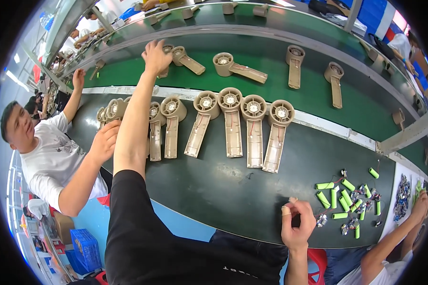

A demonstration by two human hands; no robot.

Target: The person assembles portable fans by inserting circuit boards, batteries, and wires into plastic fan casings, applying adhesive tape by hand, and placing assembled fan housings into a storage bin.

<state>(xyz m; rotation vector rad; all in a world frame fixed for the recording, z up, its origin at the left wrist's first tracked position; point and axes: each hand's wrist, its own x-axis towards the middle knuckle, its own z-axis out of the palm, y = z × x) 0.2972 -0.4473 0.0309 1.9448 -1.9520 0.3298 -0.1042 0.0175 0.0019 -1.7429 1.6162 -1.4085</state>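
My left arm stretches far forward, and my left hand (157, 58) is over the green belt. Its fingers are closed about a beige handheld fan housing (164, 73), which the hand partly hides. Close to it on the belt lies another fan housing (190, 63). My right hand (298, 222) is near the table's front edge with fingers curled toward the thumb and nothing visible in them. Fingertip covers show on it. Beside it lie several green battery cells (343, 204) with small circuit boards (321, 220) and wires. Several fan housings (233, 128) stand in a row on the dark table.
A co-worker's hand (104, 142) at the left is by the row's end. Another person's hand (419, 208) at the right is near a white sheet (390, 204) with circuit boards. More fan housings (295, 66) lie on the belt. A metal rail (328, 127) divides table and belt.
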